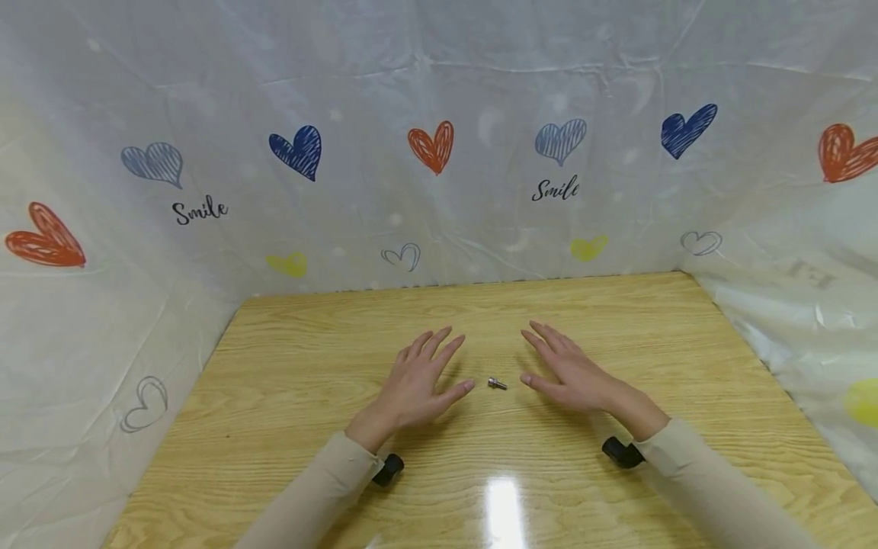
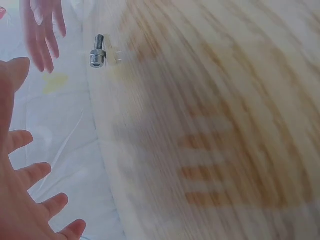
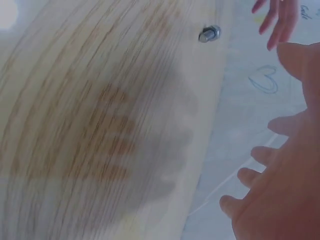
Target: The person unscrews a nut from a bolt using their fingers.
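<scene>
A small silver socket-head bolt (image 1: pixel 497 383) lies on its side on the wooden table between the two hands. In the left wrist view a hex nut (image 2: pixel 97 52) shows on its thread, close against the head. To its left hovers my left hand (image 1: pixel 416 383), fingers spread and thumb pointing toward the bolt, holding nothing. My right hand (image 1: pixel 575 376) mirrors it on the other side, with its fingers apart and nothing in them. Both hands are a short distance from the bolt, and their shadows or reflections fall on the tabletop in the wrist views.
The wood-grain tabletop (image 1: pixel 309 343) reaches back to a white sheet (image 1: pixel 480 221) printed with hearts and "Smile", which also hangs along the left and right sides. A black wrist camera (image 1: pixel 389 470) sits under the left sleeve, another (image 1: pixel 623 453) under the right.
</scene>
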{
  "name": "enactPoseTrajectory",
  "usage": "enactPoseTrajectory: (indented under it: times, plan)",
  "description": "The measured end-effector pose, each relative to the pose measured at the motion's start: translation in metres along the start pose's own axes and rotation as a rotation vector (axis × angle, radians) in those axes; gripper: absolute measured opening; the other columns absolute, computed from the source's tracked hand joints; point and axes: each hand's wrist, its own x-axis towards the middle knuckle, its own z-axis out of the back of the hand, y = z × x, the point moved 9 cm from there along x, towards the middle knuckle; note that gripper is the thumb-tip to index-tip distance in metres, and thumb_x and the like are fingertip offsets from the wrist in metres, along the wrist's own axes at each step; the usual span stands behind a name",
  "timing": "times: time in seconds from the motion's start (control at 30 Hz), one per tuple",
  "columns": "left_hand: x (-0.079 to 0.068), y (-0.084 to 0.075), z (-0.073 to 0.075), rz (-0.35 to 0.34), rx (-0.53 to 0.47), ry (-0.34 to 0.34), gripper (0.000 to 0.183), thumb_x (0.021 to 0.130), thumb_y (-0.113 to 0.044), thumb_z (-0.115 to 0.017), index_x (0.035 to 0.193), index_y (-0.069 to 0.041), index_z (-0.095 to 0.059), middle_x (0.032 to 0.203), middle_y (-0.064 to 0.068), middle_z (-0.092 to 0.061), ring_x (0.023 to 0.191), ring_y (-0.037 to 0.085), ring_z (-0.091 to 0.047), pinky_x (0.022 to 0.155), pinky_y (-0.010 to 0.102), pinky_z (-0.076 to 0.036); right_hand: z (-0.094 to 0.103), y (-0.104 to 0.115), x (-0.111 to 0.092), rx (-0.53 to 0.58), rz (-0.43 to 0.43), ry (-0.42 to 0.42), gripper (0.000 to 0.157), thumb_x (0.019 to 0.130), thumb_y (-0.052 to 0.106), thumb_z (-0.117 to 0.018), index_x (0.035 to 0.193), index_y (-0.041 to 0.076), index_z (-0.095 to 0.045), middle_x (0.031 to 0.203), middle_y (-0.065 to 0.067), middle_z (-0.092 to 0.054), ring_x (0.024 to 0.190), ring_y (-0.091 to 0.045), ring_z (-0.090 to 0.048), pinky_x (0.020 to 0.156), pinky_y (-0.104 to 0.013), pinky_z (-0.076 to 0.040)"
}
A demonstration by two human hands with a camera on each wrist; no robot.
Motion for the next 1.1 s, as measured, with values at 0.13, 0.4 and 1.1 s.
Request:
enactPoseTrajectory:
  times: [0.13,0.4,1.1]
  plan:
    - [0.002,-0.002,0.0,0.004,-0.048,-0.003,0.076,0.1,-0.062,-0.053,0.161,-0.021,-0.034,0.166,0.008,-0.03,0.15,0.04,-0.029,0.114,0.066,-0.031,-0.001,-0.001,0.002,0.039,-0.005,-0.014,0.076,0.105,0.041,-0.058,0.163,0.008,-0.021,0.169,-0.019,-0.016,0.153,-0.044,-0.019,0.118,-0.069,-0.024]
    - [0.005,-0.002,0.0,0.037,-0.144,-0.026,0.07,0.1,-0.054,-0.061,0.156,-0.017,-0.044,0.155,0.009,-0.046,0.14,0.035,-0.044,0.112,0.06,-0.039,-0.006,-0.003,0.008,0.157,-0.033,-0.039,0.074,0.104,0.03,-0.064,0.16,0.002,-0.024,0.162,-0.024,-0.026,0.149,-0.045,-0.027,0.116,-0.065,-0.032]
    - [0.02,-0.009,-0.02,0.068,-0.429,0.007,0.03,0.101,-0.02,-0.069,0.123,-0.001,-0.069,0.106,0.007,-0.07,0.093,0.021,-0.065,0.083,0.039,-0.056,-0.022,0.01,0.031,0.239,-0.052,-0.031,0.037,0.095,0.009,-0.072,0.126,-0.008,-0.062,0.116,-0.017,-0.067,0.107,-0.031,-0.063,0.093,-0.048,-0.054]
